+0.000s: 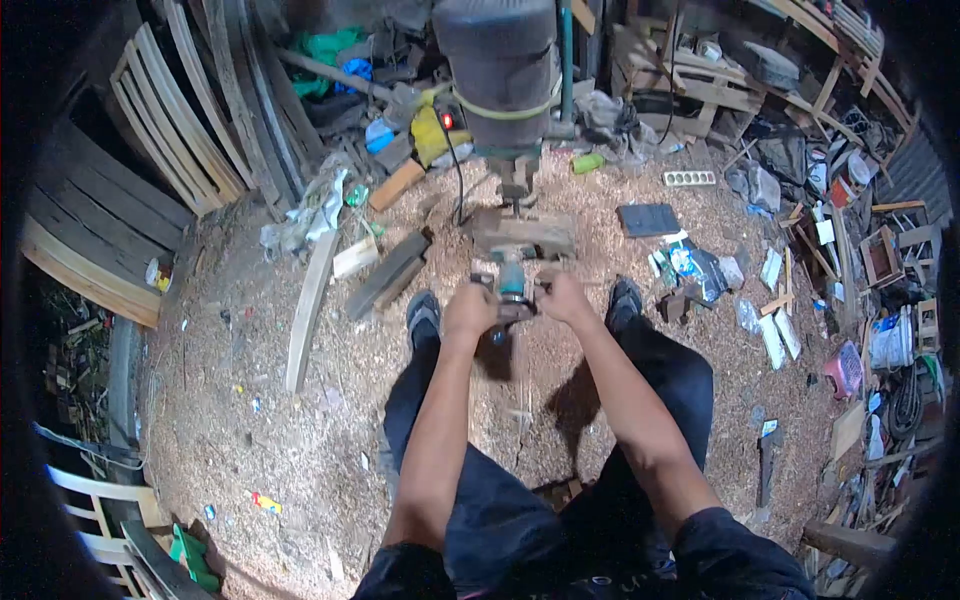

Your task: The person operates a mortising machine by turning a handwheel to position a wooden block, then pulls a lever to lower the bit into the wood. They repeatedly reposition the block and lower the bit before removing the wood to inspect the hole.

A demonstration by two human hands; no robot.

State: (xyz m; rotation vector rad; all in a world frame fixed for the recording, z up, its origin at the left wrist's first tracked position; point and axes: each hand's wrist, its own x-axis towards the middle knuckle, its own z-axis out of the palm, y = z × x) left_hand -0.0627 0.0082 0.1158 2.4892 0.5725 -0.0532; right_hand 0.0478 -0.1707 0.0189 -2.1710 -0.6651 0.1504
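Observation:
Between my feet is a teal router [513, 278] with a dark base and a grip on either side. My left hand [470, 308] is closed round its left grip, fingers wrapped. On the opposite side, my right hand [563, 298] is closed round the right grip. Both forearms reach straight forward. Just beyond the router lies a wooden block [525, 233], close to the tool's top end. The router's bit and what lies directly beneath its base are hidden.
A large dark cylinder [505, 70] with a yellow band stands ahead. Wood shavings cover the ground. Left lie a dark timber [390, 275] and a pale plank [312, 310]; curved slats [170, 120] lean behind. To the right are a power strip [689, 178], a black slab [648, 220] and scrap.

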